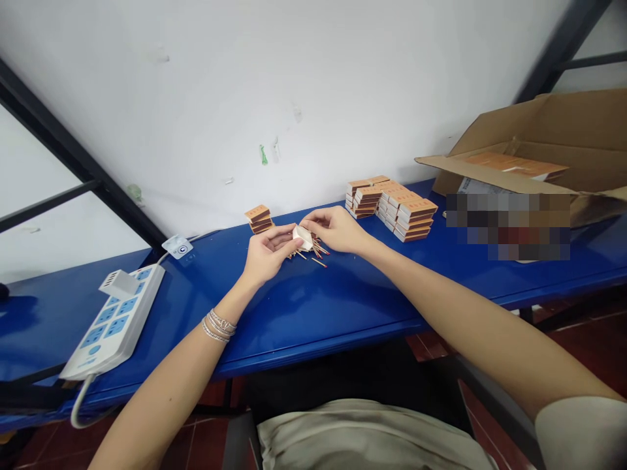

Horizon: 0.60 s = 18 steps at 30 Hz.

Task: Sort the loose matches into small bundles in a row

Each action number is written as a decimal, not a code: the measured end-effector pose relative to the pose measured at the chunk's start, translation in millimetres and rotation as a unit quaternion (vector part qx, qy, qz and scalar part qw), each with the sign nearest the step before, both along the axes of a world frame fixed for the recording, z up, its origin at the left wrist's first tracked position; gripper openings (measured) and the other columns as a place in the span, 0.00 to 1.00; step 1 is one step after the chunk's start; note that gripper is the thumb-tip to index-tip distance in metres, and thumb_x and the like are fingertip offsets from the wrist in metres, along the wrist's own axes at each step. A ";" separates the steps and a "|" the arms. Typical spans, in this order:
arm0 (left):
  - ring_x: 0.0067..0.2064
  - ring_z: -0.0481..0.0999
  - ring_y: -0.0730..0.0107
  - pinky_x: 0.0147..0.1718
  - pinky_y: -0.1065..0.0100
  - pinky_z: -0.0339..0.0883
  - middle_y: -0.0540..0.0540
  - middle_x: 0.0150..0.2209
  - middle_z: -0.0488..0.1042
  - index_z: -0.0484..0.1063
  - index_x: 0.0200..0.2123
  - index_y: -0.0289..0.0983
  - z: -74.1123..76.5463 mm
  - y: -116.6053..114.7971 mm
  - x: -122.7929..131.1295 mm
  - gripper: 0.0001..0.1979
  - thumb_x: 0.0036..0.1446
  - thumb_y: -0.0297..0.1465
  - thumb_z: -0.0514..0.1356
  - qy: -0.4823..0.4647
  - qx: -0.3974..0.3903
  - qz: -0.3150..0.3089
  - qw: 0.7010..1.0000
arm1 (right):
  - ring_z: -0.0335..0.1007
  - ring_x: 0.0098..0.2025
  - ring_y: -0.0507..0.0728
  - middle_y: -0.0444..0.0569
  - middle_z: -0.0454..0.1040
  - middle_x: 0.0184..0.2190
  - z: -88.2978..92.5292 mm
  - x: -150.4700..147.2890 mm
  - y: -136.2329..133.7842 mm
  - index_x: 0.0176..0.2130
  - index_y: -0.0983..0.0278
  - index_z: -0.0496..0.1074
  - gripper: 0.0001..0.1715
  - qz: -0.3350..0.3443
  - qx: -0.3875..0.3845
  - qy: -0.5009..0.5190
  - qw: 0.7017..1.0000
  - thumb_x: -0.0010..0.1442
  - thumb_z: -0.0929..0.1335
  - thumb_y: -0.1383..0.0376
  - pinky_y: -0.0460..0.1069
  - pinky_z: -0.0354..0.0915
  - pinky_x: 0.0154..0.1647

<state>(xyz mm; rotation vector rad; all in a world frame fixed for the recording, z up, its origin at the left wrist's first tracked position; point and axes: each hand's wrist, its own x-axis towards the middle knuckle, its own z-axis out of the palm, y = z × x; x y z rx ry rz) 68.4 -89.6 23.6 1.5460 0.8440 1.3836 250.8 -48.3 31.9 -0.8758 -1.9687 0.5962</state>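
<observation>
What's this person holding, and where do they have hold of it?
A white matchbox tray, held at its opposite ends between the fingertips of the left hand and the right hand.

Several thin silver bracelets (219,325) (stacked together), plus a pale khaki shirt (362,437)

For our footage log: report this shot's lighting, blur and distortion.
Head view: wide-angle distortion tilts the blue table; lighting is even, shadows soft; a pixelated patch covers the front of the cardboard box; the left hand and right hand look sharp.
</observation>
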 end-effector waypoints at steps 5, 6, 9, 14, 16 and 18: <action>0.42 0.81 0.59 0.49 0.54 0.74 0.40 0.39 0.82 0.78 0.42 0.33 0.5 -0.2 -0.5 0.22 0.41 0.32 0.73 0.004 0.000 -0.003 1.000 | 0.70 0.30 0.52 0.49 0.79 0.30 3.0 -0.8 -6.3 0.35 0.66 0.78 0.10 -0.034 0.051 -0.028 0.998 0.55 0.70 0.62 0.47 0.63 0.34; 0.42 0.81 0.59 0.49 0.54 0.74 0.40 0.39 0.82 0.78 0.42 0.33 0.5 -0.6 -0.3 0.22 0.41 0.32 0.73 0.006 0.001 -0.004 1.000 | 0.70 0.30 0.52 0.49 0.78 0.31 2.9 -1.3 -7.6 0.34 0.66 0.78 0.09 -0.040 0.069 -0.033 0.996 0.55 0.70 0.63 0.47 0.63 0.35; 0.42 0.81 0.59 0.50 0.54 0.74 0.40 0.39 0.82 0.79 0.41 0.33 0.1 -1.8 1.6 0.21 0.41 0.32 0.73 0.008 0.006 0.000 1.000 | 0.71 0.31 0.52 0.49 0.78 0.31 1.6 -3.3 -10.5 0.33 0.66 0.78 0.09 -0.056 0.113 -0.038 0.991 0.57 0.68 0.64 0.47 0.63 0.35; 0.44 0.81 0.57 0.50 0.54 0.73 0.40 0.40 0.82 0.79 0.41 0.33 -2.2 -2.0 5.0 0.23 0.38 0.30 0.75 0.000 0.007 -0.002 1.000 | 0.72 0.31 0.54 0.50 0.79 0.30 0.1 -7.0 -13.2 0.32 0.66 0.79 0.10 -0.105 0.100 -0.049 0.988 0.57 0.67 0.65 0.48 0.64 0.35; 0.44 0.81 0.56 0.51 0.53 0.72 0.39 0.41 0.81 0.79 0.41 0.33 -3.0 -1.3 4.9 0.24 0.37 0.31 0.75 0.000 0.002 -0.008 1.000 | 0.73 0.31 0.55 0.51 0.80 0.29 -0.5 -7.3 -10.9 0.32 0.66 0.79 0.10 -0.115 0.069 -0.048 0.990 0.57 0.68 0.64 0.48 0.65 0.35; 0.45 0.80 0.55 0.51 0.53 0.72 0.38 0.42 0.81 0.78 0.42 0.33 -3.4 -0.2 3.9 0.24 0.39 0.32 0.74 -0.001 -0.004 -0.012 1.000 | 0.74 0.31 0.55 0.50 0.80 0.29 -1.2 -6.0 -6.0 0.33 0.65 0.80 0.11 -0.103 0.018 -0.027 0.994 0.56 0.69 0.62 0.48 0.65 0.34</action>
